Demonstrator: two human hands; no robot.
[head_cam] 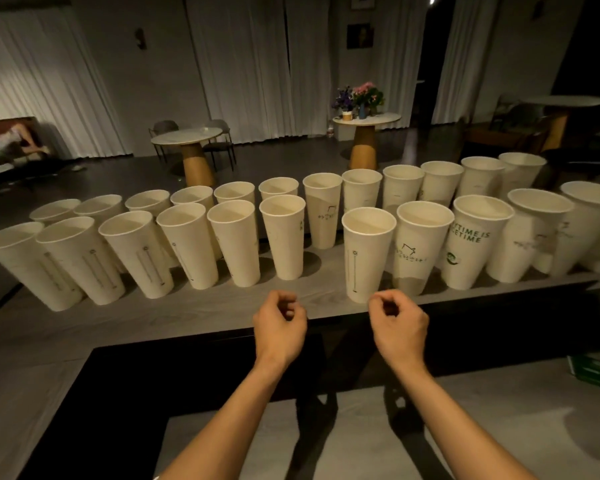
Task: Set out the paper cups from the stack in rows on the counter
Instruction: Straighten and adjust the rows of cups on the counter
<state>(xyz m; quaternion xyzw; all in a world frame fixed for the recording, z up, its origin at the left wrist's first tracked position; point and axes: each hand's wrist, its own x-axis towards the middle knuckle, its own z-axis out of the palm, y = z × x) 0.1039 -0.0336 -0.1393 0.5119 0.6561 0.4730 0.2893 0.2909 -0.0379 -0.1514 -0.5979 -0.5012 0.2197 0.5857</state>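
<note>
Cups (280, 237): upright, mouths up, in two rows across the surface (187, 317); neighbours close or touching.
Left grip (279, 320): fingers curled in, clenched, empty; over the near edge of the surface.
Right grip (399, 323): clenched likewise, empty; just before a front-row cup.

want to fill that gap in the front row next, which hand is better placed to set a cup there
Left, probably. The left hand hangs just left of the gap with bare counter between; the right hand sits in front of the line-marked paper cup. Both hold nothing.
</note>
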